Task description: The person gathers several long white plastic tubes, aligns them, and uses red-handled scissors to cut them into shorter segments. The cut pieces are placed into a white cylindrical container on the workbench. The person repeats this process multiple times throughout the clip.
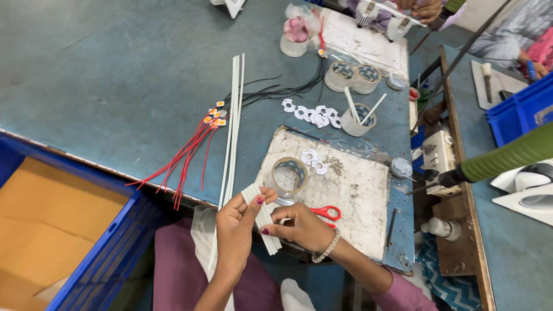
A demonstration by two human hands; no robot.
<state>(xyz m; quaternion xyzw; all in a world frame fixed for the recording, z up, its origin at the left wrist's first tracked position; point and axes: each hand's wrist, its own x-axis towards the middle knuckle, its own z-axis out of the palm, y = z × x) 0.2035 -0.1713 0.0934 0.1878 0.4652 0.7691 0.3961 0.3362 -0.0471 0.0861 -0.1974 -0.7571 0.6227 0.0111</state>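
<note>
- My left hand (233, 224) and right hand (299, 226) hold a bundle of short white plastic strips (262, 219) just off the near edge of the blue-grey worktop (115, 75); fingers of both pinch it.
- A clear tape roll (289, 176) and red-handled scissors (326, 212) lie beside it on a worn white board (351, 190).
- Risk, as I judge it: with only fingertip grip, loose strips could fan out and drop into my lap.

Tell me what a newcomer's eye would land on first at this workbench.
First, the two hands at the bottom centre: the left hand and right hand grip a bundle of short white strips together. To their left, red wires fan across the blue-grey table beside long white rods. Just above the hands, a tape roll and red-handled scissors lie on a worn white board.
</note>
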